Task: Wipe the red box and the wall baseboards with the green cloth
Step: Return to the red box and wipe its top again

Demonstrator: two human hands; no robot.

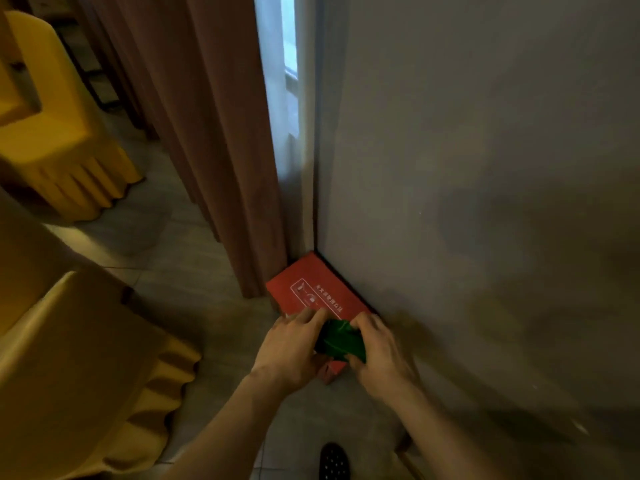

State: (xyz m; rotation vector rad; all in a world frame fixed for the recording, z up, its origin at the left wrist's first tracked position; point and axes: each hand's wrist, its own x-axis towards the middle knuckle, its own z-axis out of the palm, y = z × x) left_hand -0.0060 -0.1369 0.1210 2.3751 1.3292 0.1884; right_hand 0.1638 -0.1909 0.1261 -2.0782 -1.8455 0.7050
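Observation:
A red box [313, 287] with white printing on its top stands on the floor against the grey wall, in the corner by the curtain. A crumpled green cloth [341, 340] lies on the near end of the box top. My left hand [291, 348] grips the cloth's left side, fingers reaching onto the box. My right hand [379, 351] grips its right side, close to the wall. The baseboard [348, 284] shows only as a dark strip between box and wall; further along it is too dim to make out.
A brown curtain [207, 140] hangs left of the box, with a bright window gap behind it. Yellow-covered chairs [59, 126] stand at the far left, another yellow cover [86, 368] sits close on my left. My dark shoe [333, 462] is on the tiled floor below.

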